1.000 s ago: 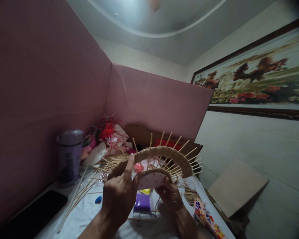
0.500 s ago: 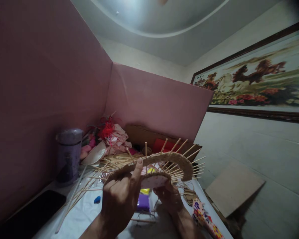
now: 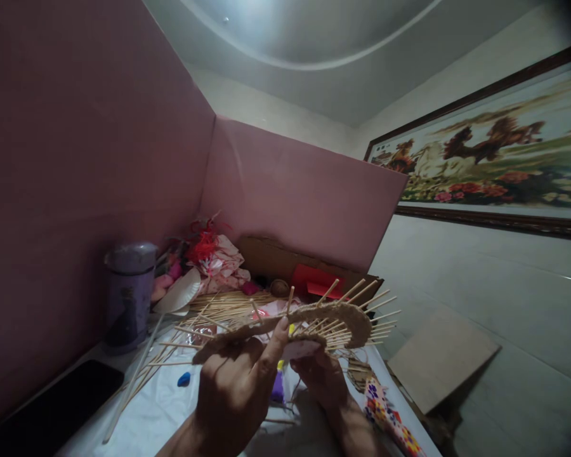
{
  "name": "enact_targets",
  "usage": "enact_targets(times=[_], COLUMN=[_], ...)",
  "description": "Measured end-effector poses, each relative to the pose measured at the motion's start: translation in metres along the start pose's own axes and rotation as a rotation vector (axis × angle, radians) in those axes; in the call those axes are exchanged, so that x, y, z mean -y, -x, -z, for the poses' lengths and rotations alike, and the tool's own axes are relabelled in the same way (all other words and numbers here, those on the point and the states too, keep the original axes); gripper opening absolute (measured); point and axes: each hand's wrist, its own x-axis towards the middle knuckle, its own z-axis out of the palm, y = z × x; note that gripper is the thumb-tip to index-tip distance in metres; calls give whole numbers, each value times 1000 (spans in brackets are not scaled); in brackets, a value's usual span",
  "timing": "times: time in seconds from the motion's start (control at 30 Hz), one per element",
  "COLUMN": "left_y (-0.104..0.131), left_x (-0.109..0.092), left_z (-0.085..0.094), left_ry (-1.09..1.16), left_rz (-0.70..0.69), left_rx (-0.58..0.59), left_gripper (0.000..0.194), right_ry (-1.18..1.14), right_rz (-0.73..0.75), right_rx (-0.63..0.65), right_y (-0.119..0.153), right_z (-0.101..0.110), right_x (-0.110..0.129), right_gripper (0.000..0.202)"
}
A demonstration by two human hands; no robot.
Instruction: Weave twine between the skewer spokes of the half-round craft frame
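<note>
Both hands hold up a craft piece: a curved brown cardboard band (image 3: 359, 325) with thin wooden sticks (image 3: 335, 289) fanning out from it around a smaller pale disc (image 3: 304, 348). My left hand (image 3: 238, 381) is closed on the band's left part, its index finger stretched along the band's face. My right hand (image 3: 321, 377) grips the lower edge near the disc; its fingertips are partly hidden under the piece. A purple packet (image 3: 277, 388) lies on the table behind the hands, and a small blue lump (image 3: 184, 379) lies to the left.
A purple tumbler (image 3: 129, 295) and a dark phone-like slab (image 3: 61, 397) stand at the left. Loose sticks (image 3: 219, 303) and a paper plate (image 3: 178, 292) lie farther back. Flower-patterned material (image 3: 385, 412) rests at the right edge. Pink panels (image 3: 295, 190) rise behind.
The craft piece has tilted flatter and its sticks have dipped. My left hand has shifted slightly right, its index finger sliding along the band. Both hands keep their hold.
</note>
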Motion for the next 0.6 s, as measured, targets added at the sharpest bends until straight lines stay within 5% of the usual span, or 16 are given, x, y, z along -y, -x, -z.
enact_targets(times=[0.6], left_y=[3], left_x=[-2], left_z=[1], left_ry=[63], left_rz=[-38], left_rx=[-60], left_gripper=[70], right_ry=[132], right_rz=[49], right_rx=[102], right_y=[-2], right_z=[-3], right_x=[3], right_gripper=[26])
